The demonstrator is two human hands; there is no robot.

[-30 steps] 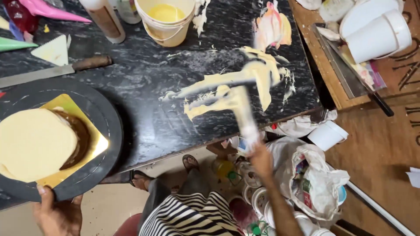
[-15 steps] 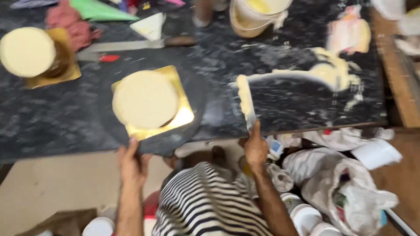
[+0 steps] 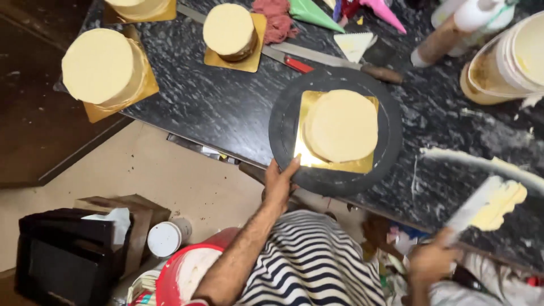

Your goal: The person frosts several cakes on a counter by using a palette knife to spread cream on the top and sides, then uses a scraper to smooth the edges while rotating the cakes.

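My left hand (image 3: pixel 279 182) grips the near rim of a round black turntable (image 3: pixel 285 126) on the dark marble counter. On the turntable sits a cream-frosted round cake (image 3: pixel 341 125) on a square gold board (image 3: pixel 310 157). My right hand (image 3: pixel 432 261) is low at the counter's edge and holds a flat metal spatula (image 3: pixel 479 205) with pale yellow cream on its blade. A smear of cream (image 3: pixel 481 161) streaks the counter beside the blade.
Two more frosted cakes on gold boards stand at the left (image 3: pixel 101 67) and top middle (image 3: pixel 229 30). A long knife (image 3: pixel 328 60), a white scraper (image 3: pixel 354 45), piping bags (image 3: pixel 314 14), a bottle (image 3: pixel 453 31) and a cream bucket (image 3: pixel 510 56) line the back. A red bucket (image 3: pixel 187 272) is on the floor.
The view has swung left and more cakes show. The turntable with its cake now lies farther right; my left hand grips its rim. My right hand has lifted the loaded spatula off the counter.
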